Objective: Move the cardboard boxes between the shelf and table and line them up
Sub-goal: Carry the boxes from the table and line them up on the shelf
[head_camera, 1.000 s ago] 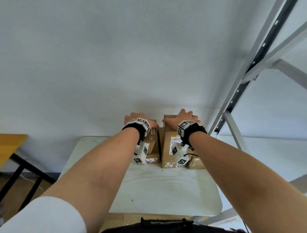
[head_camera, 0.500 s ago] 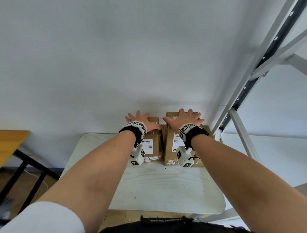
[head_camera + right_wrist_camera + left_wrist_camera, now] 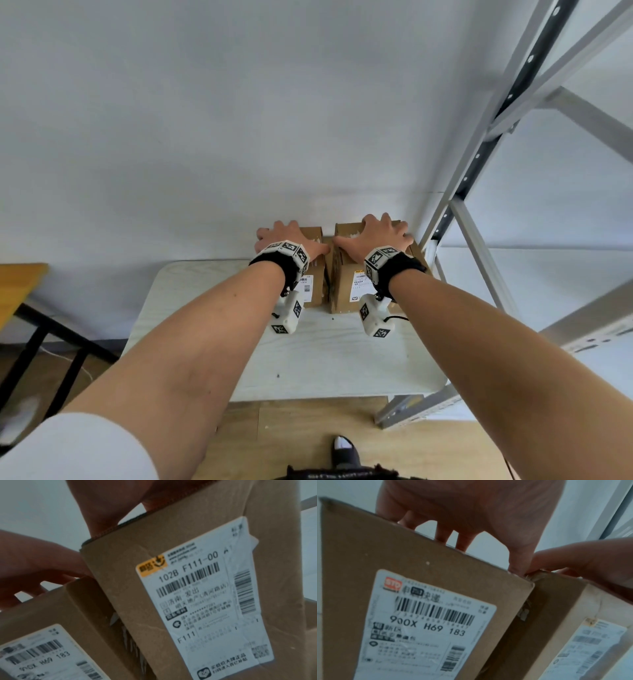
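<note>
Brown cardboard is seen in two upright boxes standing side by side at the far edge of a small white wood-grain table (image 3: 318, 356), close against a pale wall (image 3: 239, 120). The left brown cardboard box (image 3: 313, 274), marked by a white shipping label with a red logo (image 3: 426, 626), is gripped from above by the left hand (image 3: 286, 240), whose fingers (image 3: 447, 536) are curled down over its far top edge. The taller right brown cardboard box (image 3: 346, 284), marked by a white label with an orange logo (image 3: 202, 601), is grasped the same way by the right hand (image 3: 376, 236), with its fingers bent over the top edge. A narrow dark gap is left between the two boxes, and the thumbs are brought close together above it. A grey metal shelf frame (image 3: 479, 171) is seen just beside the right box. An orange-topped table with black legs (image 3: 17, 287) is placed well apart on the left, on a wooden floor (image 3: 308, 428).
</note>
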Motion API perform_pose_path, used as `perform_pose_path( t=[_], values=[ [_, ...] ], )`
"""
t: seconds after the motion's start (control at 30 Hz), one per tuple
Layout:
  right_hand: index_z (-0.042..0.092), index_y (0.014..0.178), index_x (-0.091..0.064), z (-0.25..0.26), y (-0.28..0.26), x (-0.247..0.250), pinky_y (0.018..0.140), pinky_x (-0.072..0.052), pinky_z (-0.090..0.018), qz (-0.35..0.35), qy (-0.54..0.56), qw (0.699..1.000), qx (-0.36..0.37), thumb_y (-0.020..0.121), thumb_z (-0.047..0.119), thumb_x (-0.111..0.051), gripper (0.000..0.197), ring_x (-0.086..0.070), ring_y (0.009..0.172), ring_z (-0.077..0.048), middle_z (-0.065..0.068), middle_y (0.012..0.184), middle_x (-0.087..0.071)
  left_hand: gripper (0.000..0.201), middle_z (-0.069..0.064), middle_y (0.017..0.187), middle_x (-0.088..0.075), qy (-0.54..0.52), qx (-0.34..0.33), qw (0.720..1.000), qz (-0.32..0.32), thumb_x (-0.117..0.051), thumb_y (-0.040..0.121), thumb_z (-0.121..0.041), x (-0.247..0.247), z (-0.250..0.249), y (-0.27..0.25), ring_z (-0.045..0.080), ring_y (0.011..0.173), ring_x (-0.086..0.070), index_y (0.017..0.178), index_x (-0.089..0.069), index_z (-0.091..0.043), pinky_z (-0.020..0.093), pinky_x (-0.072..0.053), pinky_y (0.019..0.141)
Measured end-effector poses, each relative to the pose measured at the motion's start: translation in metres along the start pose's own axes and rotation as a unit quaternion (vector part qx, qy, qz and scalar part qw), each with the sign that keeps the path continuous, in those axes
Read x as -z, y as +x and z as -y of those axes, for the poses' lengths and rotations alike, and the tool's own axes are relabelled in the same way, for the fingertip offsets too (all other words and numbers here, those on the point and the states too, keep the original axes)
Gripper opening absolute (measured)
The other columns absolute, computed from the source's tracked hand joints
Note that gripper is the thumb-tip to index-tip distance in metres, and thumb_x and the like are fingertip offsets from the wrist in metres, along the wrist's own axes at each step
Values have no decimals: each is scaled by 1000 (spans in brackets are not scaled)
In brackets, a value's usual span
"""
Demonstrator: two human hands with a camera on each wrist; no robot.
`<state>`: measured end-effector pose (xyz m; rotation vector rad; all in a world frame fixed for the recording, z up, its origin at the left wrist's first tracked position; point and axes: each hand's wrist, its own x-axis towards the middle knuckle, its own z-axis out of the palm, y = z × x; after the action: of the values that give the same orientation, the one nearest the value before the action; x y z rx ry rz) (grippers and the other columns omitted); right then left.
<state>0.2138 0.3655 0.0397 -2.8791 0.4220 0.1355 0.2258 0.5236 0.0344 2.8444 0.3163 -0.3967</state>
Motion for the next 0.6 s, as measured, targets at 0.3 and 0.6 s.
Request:
perform_pose_path(
  t=[0.3,0.6],
  values=[
    [24,137,-49,-30,-59,-3,109,-28,-61,4,-4,1000,-7,69,82,-51,90,-25,140,-47,-9,149,-39,96,6,137,-44,10,-1,1000,-11,-57,63,-85,-19,11,-50,40,127,-35,138,-45,-26,46,-40,88],
    [24,140,-45,-85,-130,11,110,-26,-63,-9,12,999,42,70,79,-53,90,-22,141,-47,-9,149,-39,94,7,143,-38,-4,17,999,-30,-60,63,-81,-47,-5,-149,40,129,-33,138,-44,-25,48,-41,89]
  ],
)
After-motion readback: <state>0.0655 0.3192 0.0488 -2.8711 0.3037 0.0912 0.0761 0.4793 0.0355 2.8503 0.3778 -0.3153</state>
